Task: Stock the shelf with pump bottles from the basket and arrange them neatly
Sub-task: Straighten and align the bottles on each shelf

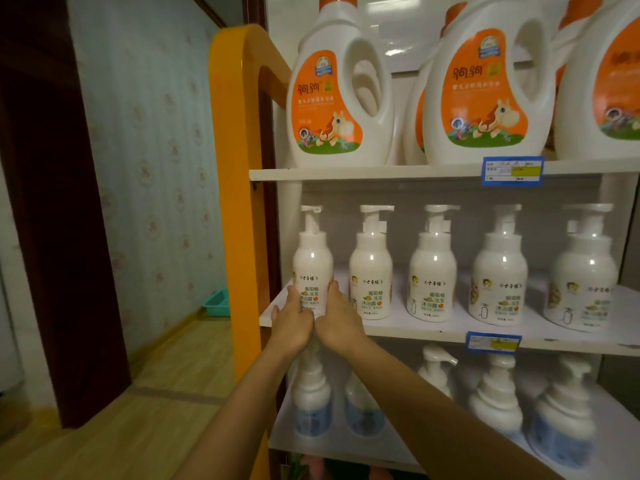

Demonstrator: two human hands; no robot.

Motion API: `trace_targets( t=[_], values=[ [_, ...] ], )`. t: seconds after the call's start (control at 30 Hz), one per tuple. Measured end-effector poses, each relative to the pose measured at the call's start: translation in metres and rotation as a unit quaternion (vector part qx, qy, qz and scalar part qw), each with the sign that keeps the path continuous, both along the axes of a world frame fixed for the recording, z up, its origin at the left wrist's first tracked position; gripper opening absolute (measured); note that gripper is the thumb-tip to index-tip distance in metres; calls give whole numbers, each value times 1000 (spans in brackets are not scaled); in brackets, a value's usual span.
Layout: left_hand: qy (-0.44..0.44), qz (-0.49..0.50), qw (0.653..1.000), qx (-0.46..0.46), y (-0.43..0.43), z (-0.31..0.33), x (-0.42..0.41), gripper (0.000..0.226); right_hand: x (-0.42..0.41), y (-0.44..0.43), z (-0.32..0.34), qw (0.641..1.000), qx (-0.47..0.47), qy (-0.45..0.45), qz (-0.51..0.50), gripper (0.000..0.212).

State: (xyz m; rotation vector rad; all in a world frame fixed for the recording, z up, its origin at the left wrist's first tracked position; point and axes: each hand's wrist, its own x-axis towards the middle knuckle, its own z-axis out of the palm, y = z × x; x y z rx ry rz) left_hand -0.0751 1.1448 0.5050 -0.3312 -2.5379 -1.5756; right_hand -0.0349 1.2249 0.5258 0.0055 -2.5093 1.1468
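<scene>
Here both hands, left hand (290, 322) and right hand (334, 318), clasped the pump bottle (312, 268) at the middle shelf's (415, 330) left end; best to twist its label forward, matching the row.

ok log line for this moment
stage: arranging | left hand: grips bottle | right hand: grips bottle | bottle: upright, left end of middle shelf | other bottles: four, to its right

Head-worn view, close, facing shelf (415, 333)
</scene>
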Motion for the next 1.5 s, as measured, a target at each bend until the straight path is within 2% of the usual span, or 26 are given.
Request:
trace_targets(
  t=[0.1, 0.27, 0.33, 0.4, 0.47, 0.73, 0.8, 0.87, 0.97, 1.03, 1.17, 1.23, 1.5],
  values=[
    [3, -15, 1000, 1, 0, -2, -2, 67, -2, 0, 1, 999, -35, -7, 4, 73],
    [9, -17, 999, 28, -3, -8, -6, 58, 5, 2, 6, 998, -59, -27, 6, 67],
    [65, 25, 996, 60, 1, -1, 18, 44, 13, 6, 11, 997, -68, -44, 11, 67],
    [167, 79, 979, 81, 11, 3, 45, 41, 20, 9, 14, 996, -68, -58, 22, 68],
    [201, 67, 973, 96, 23, 7, 70, 42, 29, 12, 18, 994, -75, -67, 38, 69],
    [100, 17, 990, 102, 38, 8, 59, 38, 47, 22, 28, 990, -118, -63, 48, 47],
    [61, -2, 992, 107, 44, 12, 53, 36, 50, 29, 25, 988, -151, -20, 32, 43],
    [24, -13, 994, 103, 49, 20, 49, 32, 55, 40, 20, 981, -180, 62, -20, 42],
    [23, -46, 993, 104, 56, 31, 52, 29, 57, 61, 12, 972, -157, 141, -105, 47],
    [22, -60, 993, 102, 59, 34, 54, 28, 54, 71, 10, 981, -128, 106, -105, 54],
    [31, -66, 996, 56, 63, 34, 54, 29, 39, 80, 17, 995, -74, 4, -68, 41],
    [32, -71, 996, 36, 63, 33, 54, 29, 34, 84, 21, 997, -51, -31, -50, 45],
    [43, -83, 996, 6, 64, 31, 53, 33, 32, 94, 21, 998, -12, -51, -29, 48]
  ],
)
